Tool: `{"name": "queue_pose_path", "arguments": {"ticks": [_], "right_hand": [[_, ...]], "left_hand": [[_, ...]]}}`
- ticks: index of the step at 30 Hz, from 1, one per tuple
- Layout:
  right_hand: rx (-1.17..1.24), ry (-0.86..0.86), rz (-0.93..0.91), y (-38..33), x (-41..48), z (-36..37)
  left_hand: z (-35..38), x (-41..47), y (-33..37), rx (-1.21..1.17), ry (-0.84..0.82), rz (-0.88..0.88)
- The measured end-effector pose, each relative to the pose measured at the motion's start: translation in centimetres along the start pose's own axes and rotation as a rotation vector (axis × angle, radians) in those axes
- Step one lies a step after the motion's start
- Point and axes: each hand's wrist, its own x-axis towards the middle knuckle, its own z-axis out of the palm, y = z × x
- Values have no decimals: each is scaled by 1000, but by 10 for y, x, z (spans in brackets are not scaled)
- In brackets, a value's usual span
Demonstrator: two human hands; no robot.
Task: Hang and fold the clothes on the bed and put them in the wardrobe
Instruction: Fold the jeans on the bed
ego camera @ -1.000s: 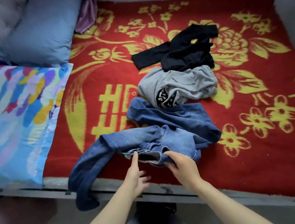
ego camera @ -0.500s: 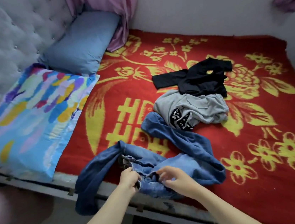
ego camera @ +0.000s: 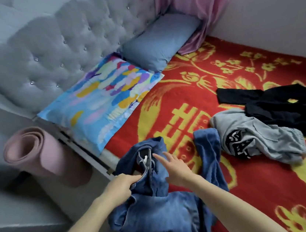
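Blue jeans (ego camera: 159, 207) lie bunched at the near edge of the bed, partly pulled off it toward me. My left hand (ego camera: 121, 184) grips the jeans at the waistband, fingers curled into the denim. My right hand (ego camera: 174, 168) hovers over the jeans with fingers straight and spread, holding nothing. A grey garment with a black print (ego camera: 255, 141) lies crumpled to the right. Behind it sprawls a black garment (ego camera: 274, 104). All rest on a red blanket with yellow flowers (ego camera: 184, 96).
A colourful pillow (ego camera: 103, 96) and a blue pillow (ego camera: 160, 41) lie against the grey tufted headboard (ego camera: 44, 52). A rolled pink mat (ego camera: 37, 151) stands on the floor beside the bed. Pink curtains (ego camera: 196, 4) hang at the far corner.
The view swung left and closer. The jeans were dragged toward the bed's edge and bunched up. My right hand let go of the denim and opened; my left hand keeps its grip.
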Motion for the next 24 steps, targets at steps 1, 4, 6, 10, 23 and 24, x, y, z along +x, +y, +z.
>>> {"name": "queue_pose_path", "arguments": {"ticks": [1, 4, 6, 10, 23, 24], "right_hand": [[-112, -5, -95, -9, 7, -1], [-346, -34, -310, -29, 21, -5], [-448, -64, -396, -40, 28, -7], [-420, -127, -391, -41, 36, -12], [45, 938, -41, 2, -17, -235], [25, 1016, -11, 1, -26, -257]], "left_hand": [[-7, -9, -3, 77, -19, 32], [-23, -31, -1, 287, -83, 133], [-37, -47, 4, 374, -85, 185], [-66, -68, 12, 449, -46, 326], [-187, -50, 65, 47, 830, 414], [-199, -47, 80, 58, 936, 455]]}}
